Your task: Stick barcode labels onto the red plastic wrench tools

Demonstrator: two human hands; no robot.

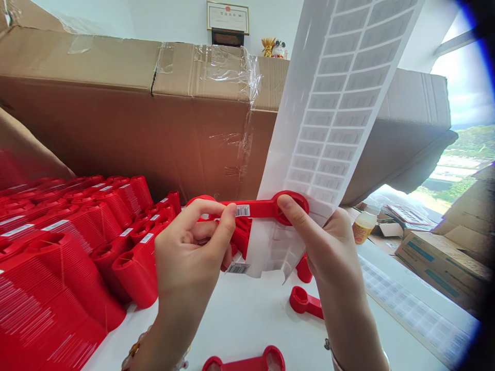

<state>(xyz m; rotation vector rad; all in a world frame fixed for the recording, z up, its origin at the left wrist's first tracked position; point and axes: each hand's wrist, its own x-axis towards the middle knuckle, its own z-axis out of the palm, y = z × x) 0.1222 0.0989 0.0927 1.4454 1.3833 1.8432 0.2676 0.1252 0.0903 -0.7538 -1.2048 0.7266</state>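
My left hand [191, 247] and my right hand [328, 247] pinch opposite ends of a red plastic ring-ended wrench [259, 208]. A small barcode label [242, 210] sits on its shaft, close to my left thumb. My right thumb presses on the wrench's ring end, just in front of a long white label backing sheet [332, 103]. The sheet rises behind my right hand, with rows of grey barcode labels on its upper part. Its lower part hangs behind the wrench, and a barcode label [237, 268] clings near its lower edge. Whether my right hand also grips the sheet is hidden.
Several rows of stacked red wrenches [69, 247] fill the left of the white table [247, 324]. Loose red wrenches [305, 304] lie near the hands. Another label sheet [413, 309] lies at right. Large cardboard boxes [135, 103] stand behind.
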